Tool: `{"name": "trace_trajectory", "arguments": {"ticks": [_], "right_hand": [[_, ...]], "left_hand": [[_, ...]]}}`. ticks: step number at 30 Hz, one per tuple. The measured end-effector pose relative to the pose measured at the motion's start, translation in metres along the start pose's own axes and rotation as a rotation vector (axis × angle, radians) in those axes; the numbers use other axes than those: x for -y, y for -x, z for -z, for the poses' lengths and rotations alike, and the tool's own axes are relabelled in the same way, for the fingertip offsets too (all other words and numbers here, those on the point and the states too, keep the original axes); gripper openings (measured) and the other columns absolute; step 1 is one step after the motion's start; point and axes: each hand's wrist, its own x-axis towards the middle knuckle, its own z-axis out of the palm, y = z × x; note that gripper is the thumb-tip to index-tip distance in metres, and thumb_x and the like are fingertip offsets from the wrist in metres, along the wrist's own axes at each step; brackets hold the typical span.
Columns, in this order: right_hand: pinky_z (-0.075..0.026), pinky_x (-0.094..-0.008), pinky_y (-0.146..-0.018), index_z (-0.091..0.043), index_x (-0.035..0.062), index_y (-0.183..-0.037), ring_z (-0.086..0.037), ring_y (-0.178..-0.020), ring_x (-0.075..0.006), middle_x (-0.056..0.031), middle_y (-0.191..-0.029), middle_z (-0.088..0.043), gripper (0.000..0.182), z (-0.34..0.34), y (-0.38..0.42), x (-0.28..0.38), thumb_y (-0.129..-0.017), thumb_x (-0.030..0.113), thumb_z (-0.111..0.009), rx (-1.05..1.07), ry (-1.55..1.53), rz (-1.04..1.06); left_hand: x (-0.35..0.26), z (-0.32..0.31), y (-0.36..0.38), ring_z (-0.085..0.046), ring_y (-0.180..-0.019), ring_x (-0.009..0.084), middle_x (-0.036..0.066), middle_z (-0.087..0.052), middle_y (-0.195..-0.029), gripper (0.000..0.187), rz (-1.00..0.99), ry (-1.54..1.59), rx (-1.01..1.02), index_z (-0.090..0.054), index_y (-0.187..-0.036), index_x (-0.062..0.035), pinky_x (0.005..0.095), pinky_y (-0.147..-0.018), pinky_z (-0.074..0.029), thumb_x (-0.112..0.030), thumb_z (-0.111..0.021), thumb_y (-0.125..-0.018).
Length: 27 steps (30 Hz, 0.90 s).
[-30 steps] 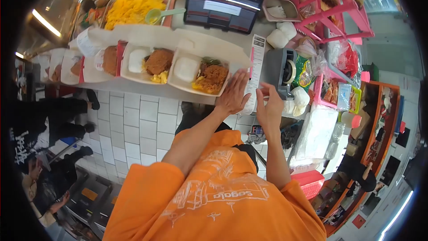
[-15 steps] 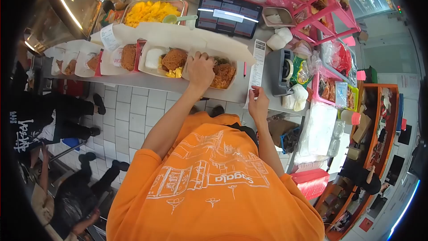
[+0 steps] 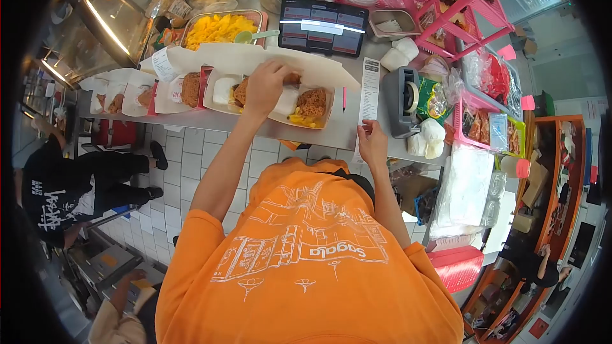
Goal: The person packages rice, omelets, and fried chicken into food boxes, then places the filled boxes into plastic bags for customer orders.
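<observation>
My left hand [image 3: 264, 88] is over the row of open paper meal boxes, fingers bent together; whatever they grip is hidden. A small brown item [image 3: 292, 78] shows beside its fingertips. Below lies a box with rice [image 3: 288, 98], a piece of fried chicken [image 3: 312, 103] and yellow bits [image 3: 306, 120]. The box to its left holds white rice [image 3: 224, 86] and fried chicken partly covered by my hand. Closed at the counter's front edge, my right hand [image 3: 372, 141] pinches the lower part of a long printed receipt [image 3: 369, 92].
Behind the boxes are a tray of yellow food [image 3: 220, 30] with a green spoon [image 3: 245, 36] and a tablet [image 3: 322, 27]. A grey tape dispenser [image 3: 400, 102], white wrapped bundles [image 3: 426, 138] and pink baskets [image 3: 475, 114] stand right. A person in black [image 3: 70, 185] stands left.
My left hand has moved left and slightly back from the rightmost box, uncovering its rice and chicken. My right hand stays at the receipt. The view has shifted slightly.
</observation>
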Motion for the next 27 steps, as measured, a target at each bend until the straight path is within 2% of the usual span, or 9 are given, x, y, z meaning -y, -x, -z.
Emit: {"name": "trace_trajectory", "arguments": {"ticks": [4, 7, 9, 16, 19, 21, 24, 25, 27], "right_hand": [[-0.052, -0.0435, -0.08, -0.066, 0.0006, -0.109, -0.068, -0.09, -0.0344, -0.0175, -0.095, -0.071, 0.022, -0.002, -0.01, 0.023, -0.09, 0.011, -0.065, -0.054, -0.042, 0.237], [-0.052, -0.0465, -0.082, -0.069, 0.0037, -0.104, -0.067, -0.094, -0.0387, -0.02, -0.1, -0.07, 0.018, -0.037, -0.037, 0.101, -0.089, 0.013, -0.065, 0.008, -0.165, 0.407], [-0.053, -0.0482, -0.084, -0.07, 0.004, -0.103, -0.067, -0.096, -0.04, -0.0206, -0.1, -0.07, 0.017, -0.082, -0.065, 0.117, -0.091, 0.013, -0.063, 0.063, 0.041, 0.438], [-0.056, -0.0499, -0.077, -0.075, 0.004, -0.089, -0.07, -0.086, -0.0383, -0.0197, -0.091, -0.072, 0.016, -0.123, -0.099, 0.13, -0.085, 0.017, -0.067, 0.19, 0.36, 0.491], [-0.055, -0.0472, -0.075, -0.076, 0.0078, -0.088, -0.07, -0.083, -0.0372, -0.0171, -0.085, -0.073, 0.014, -0.097, -0.098, 0.134, -0.082, 0.019, -0.071, 0.078, 0.307, 0.435], [-0.055, -0.0468, -0.074, -0.076, 0.008, -0.09, -0.07, -0.082, -0.0364, -0.0161, -0.084, -0.073, 0.013, -0.075, -0.089, 0.13, -0.084, 0.019, -0.07, 0.056, 0.307, 0.449], [-0.055, -0.0457, -0.075, -0.074, 0.0079, -0.093, -0.07, -0.08, -0.0359, -0.0144, -0.084, -0.073, 0.014, -0.026, -0.056, 0.114, -0.086, 0.019, -0.07, -0.195, 0.013, 0.589], [-0.055, -0.0451, -0.075, -0.073, 0.0083, -0.095, -0.07, -0.082, -0.0356, -0.0132, -0.086, -0.074, 0.016, -0.007, -0.046, 0.1, -0.085, 0.02, -0.072, -0.208, -0.022, 0.434], [-0.055, -0.0443, -0.076, -0.073, 0.0081, -0.097, -0.071, -0.085, -0.0348, -0.0123, -0.088, -0.074, 0.02, 0.023, -0.057, 0.063, -0.084, 0.023, -0.075, -0.224, 0.001, 0.254]], "left_hand": [[-0.011, 0.029, -0.004, -0.064, -0.089, 0.0328, 0.01, -0.068, -0.092, 0.024, 0.009, -0.063, -0.117, -0.071, -0.095, -0.0069, 0.0426, -0.075, -0.053, 0.005, -0.059, -0.079], [-0.008, 0.035, 0.003, -0.067, -0.089, 0.0317, 0.011, -0.069, -0.098, 0.024, 0.078, 0.034, -0.094, -0.071, -0.099, -0.0042, 0.0403, -0.076, -0.054, 0.007, -0.058, -0.082], [-0.015, 0.037, 0.008, -0.068, -0.088, 0.0311, 0.012, -0.07, -0.099, 0.023, 0.168, 0.124, -0.056, -0.07, -0.1, -0.0026, 0.0382, -0.077, -0.056, 0.008, -0.058, -0.084], [-0.021, 0.06, 0.009, -0.068, -0.091, 0.0325, 0.014, -0.068, -0.099, 0.027, 0.243, 0.167, -0.18, -0.069, -0.101, -0.0019, 0.0403, -0.081, -0.056, 0.011, -0.055, -0.082], [-0.022, 0.056, 0.01, -0.067, -0.095, 0.0335, 0.015, -0.068, -0.102, 0.026, 0.234, 0.25, -0.196, -0.068, -0.103, -0.002, 0.0412, -0.081, -0.055, 0.008, -0.057, -0.082], [-0.026, 0.038, -0.003, -0.066, -0.097, 0.0335, 0.015, -0.068, -0.102, 0.024, 0.187, 0.173, -0.162, -0.068, -0.102, -0.002, 0.0413, -0.081, -0.054, 0.006, -0.057, -0.082], [-0.034, 0.018, 0.002, -0.065, -0.098, 0.0329, 0.014, -0.068, -0.102, 0.021, 0.021, -0.085, -0.093, -0.067, -0.099, -0.0027, 0.0408, -0.081, -0.052, 0.003, -0.058, -0.082], [-0.039, 0.014, 0.006, -0.064, -0.098, 0.0327, 0.014, -0.068, -0.101, 0.02, -0.05, -0.198, -0.079, -0.067, -0.098, -0.003, 0.0405, -0.081, -0.052, 0.002, -0.058, -0.081], [-0.073, 0.015, 0.035, -0.065, -0.091, 0.0348, 0.011, -0.068, -0.097, 0.014, -0.066, 0.054, -0.099, -0.067, -0.09, -0.0066, 0.0422, -0.075, -0.051, 0.0, -0.059, -0.081]]}}
